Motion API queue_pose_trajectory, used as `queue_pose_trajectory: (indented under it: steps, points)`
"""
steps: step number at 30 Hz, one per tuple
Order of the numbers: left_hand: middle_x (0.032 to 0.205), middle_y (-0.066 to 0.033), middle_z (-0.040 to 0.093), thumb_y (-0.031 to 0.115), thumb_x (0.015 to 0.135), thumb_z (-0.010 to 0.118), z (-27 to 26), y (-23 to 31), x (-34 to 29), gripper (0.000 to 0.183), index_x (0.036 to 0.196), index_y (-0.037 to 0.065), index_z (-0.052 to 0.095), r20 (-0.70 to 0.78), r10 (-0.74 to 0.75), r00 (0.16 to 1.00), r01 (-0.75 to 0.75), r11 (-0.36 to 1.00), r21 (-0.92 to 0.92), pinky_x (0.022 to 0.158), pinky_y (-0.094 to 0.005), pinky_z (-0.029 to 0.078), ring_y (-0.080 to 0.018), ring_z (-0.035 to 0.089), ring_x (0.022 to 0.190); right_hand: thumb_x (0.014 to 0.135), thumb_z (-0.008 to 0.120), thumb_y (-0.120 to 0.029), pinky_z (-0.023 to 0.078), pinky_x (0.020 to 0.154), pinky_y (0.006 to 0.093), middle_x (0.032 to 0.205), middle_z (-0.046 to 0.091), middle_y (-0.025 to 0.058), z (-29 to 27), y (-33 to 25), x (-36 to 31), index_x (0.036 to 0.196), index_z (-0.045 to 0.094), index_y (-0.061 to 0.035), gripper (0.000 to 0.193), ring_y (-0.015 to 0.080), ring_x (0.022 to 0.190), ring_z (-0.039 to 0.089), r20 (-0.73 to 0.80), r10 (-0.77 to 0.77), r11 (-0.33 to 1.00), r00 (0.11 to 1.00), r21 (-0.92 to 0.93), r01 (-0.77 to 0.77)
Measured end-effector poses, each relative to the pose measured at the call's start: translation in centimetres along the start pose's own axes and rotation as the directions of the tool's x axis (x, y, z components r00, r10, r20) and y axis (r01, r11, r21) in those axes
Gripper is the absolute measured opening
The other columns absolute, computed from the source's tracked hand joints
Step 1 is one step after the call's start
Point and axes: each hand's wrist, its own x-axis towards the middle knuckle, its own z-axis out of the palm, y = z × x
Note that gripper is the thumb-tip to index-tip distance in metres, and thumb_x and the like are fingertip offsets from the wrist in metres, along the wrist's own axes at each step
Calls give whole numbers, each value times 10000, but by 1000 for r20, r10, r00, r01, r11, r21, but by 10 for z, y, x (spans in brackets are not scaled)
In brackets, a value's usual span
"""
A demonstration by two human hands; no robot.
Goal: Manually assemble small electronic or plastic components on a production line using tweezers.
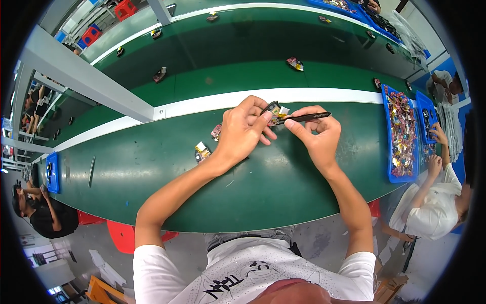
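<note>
My left hand (pixel 239 130) is closed around a small electronic assembly (pixel 274 108), with a black casing edge and yellow and white pieces showing. Part of it is hidden behind my fingers. Black tweezers (pixel 312 117) are pinched in my right hand (pixel 322 141), their tip pointing left at the assembly; whether the tip touches it I cannot tell. Beside my left wrist, a small part with a white and yellow piece (pixel 202 151) lies on the green tabletop (pixel 283 192). A pinkish part (pixel 216 133) lies just beyond it, partly covered by my hand.
A blue tray (pixel 403 178) of many small colourful parts stands at the right, another blue tray (pixel 427 114) behind it. Past a white rail (pixel 329 95), a green belt (pixel 217 83) carries scattered assemblies. A grey post (pixel 86 76) slants at left. Co-workers sit at both sides.
</note>
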Motion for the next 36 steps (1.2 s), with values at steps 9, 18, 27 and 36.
queue_pose_trajectory:
  steps: [9, 18, 27, 36]
  points:
    - [917, -146, 665, 61, 1019, 569, 1, -2, 0, 205, 1147, -98, 547, 24, -3, 1000, 7, 986, -169, 563, -293, 617, -233, 749, 744, 842, 801, -56, 288, 462, 187, 793, 712, 58, -5, -6, 6, 981, 680, 7, 195, 11, 542, 483, 96, 358, 884, 929, 286, -371]
    - [936, -173, 668, 68, 1017, 574, 8, -3, -4, 217, 1145, -105, 547, -34, 31, 999, -37, 982, -184, 572, -291, 626, -243, 755, 781, 847, 802, -74, 306, 475, 190, 801, 719, 59, -6, -6, 4, 990, 681, -1, 201, 23, 581, 530, 101, 353, 892, 930, 264, -367]
    - [975, -188, 683, 68, 1016, 581, 9, -4, -3, 221, 1152, -104, 551, -64, 70, 996, -81, 979, -186, 566, -282, 622, -239, 755, 786, 837, 805, -53, 292, 473, 194, 767, 695, 39, -4, -7, 5, 973, 675, -15, 193, 22, 537, 466, 85, 340, 906, 937, 237, -351]
    - [923, -134, 668, 78, 1023, 593, 2, -5, -4, 235, 1197, -78, 566, -1, 37, 999, -37, 996, -80, 538, -266, 560, -169, 700, 682, 830, 827, -59, 342, 488, 176, 803, 733, 58, -8, -7, 3, 978, 693, 5, 210, 32, 659, 628, 112, 342, 900, 933, 248, -359]
